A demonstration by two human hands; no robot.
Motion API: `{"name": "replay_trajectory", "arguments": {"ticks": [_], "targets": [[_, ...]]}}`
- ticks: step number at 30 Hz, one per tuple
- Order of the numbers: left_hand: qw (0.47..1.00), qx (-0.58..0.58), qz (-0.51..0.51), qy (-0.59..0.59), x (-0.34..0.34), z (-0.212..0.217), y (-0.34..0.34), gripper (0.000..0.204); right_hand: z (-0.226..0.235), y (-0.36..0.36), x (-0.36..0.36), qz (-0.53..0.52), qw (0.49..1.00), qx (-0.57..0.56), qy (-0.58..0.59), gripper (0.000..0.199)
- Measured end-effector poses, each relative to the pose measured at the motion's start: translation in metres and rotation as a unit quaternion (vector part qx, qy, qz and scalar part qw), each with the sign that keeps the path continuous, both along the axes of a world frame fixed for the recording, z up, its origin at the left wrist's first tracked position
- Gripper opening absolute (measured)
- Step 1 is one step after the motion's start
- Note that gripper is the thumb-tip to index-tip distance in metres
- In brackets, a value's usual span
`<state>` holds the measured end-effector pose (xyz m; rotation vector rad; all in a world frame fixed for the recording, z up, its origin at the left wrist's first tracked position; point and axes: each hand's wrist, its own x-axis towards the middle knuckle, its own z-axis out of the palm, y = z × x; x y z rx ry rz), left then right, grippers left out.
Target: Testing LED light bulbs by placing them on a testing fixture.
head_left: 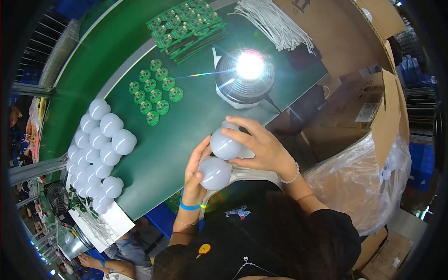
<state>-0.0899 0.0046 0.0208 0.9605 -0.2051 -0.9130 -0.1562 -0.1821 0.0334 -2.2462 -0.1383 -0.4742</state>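
Close in front of my body, my left hand point(195, 170) is closed around a white light-bulb globe point(214, 173). Just above it, my right hand point(261, 144) grips a second white bulb globe point(226, 143) from the right, its fingers over the top and thumb below. The two globes are side by side and look to be touching. Small round green circuit boards point(155, 95) lie loosely on the green table point(179, 135) beyond my hands. Many more white globes point(99, 138) stand clustered at the table's left side.
A round ribbed device point(245, 88) with a glaring light stands at the table's right. Stacked green circuit panels point(186, 28) and a bundle of white strips point(275, 25) lie at the back. An open cardboard box point(354, 98) with a plastic liner point(359, 182) is right. Another person's arm point(112, 265) shows lower left.
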Motion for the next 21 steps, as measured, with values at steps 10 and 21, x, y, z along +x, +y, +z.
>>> {"name": "replay_trajectory", "arguments": {"ticks": [10, 21], "targets": [[0.979, 0.100, 0.120, -0.134, 0.003, -0.013, 0.012, 0.068, 0.004, -0.036, 0.024, -0.137, 0.960, 0.075, -0.233, 0.090], [0.698, 0.351, 0.355, -0.514, 0.003, -0.040, 0.064, 0.055, 0.017, -0.082, 0.066, -0.120, 0.950, 0.157, -0.240, 0.057]]}}
